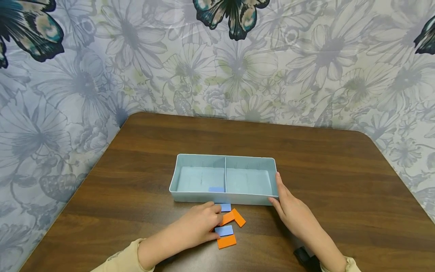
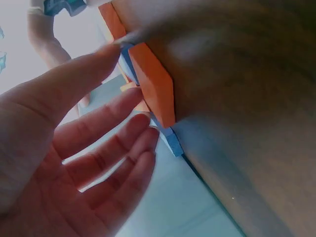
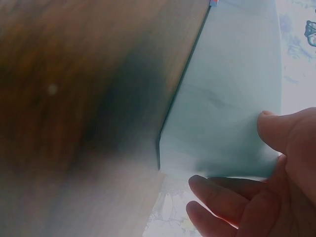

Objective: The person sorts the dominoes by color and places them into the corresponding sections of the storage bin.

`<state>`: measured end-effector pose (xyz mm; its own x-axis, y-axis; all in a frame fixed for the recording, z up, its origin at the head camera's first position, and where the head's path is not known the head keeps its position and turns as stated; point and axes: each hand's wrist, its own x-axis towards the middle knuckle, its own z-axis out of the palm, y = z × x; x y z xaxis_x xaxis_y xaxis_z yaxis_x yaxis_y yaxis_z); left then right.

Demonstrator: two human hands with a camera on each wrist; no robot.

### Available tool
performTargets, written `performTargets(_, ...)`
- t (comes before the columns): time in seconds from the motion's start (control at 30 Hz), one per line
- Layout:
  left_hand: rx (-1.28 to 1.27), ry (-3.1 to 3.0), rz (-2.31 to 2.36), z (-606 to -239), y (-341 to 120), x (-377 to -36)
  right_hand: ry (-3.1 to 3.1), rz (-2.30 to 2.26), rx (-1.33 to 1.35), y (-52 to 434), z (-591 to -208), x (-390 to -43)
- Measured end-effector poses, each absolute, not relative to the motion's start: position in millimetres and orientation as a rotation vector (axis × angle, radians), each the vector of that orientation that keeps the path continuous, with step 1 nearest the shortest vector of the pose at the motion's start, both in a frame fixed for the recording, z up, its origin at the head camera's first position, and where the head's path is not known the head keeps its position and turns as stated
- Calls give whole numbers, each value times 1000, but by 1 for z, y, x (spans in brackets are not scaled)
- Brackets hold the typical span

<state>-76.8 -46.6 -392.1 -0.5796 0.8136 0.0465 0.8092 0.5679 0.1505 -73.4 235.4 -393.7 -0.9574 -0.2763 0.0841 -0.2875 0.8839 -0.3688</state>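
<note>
Steadying the pale blue two-compartment plastic tray at its near right corner, right hand resting with relaxed fingers against the wall. Reaching with left hand, fingers loose and grasping nothing, over flat orange and blue rectangular tiles lying just before the tray on the brown wooden table. Pinching one tile only; keeping the tray pinned. Tiles under the palm hidden; wrist views blurring.

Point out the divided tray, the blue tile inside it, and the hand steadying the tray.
tray [image 1: 224,158]: head view, back rim.
blue tile [image 1: 216,189]: head view, its top face.
right hand [image 1: 291,208]: head view, back of hand.
</note>
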Motion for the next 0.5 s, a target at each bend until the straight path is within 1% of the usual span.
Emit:
performTargets(0.23,1439,2778,232,-389,-46,-81,-2988,585,453,234,-387,-78)
performTargets(0.5,1486,2754,386,-393,-48,-74,-2976,570,430,233,-391,-68)
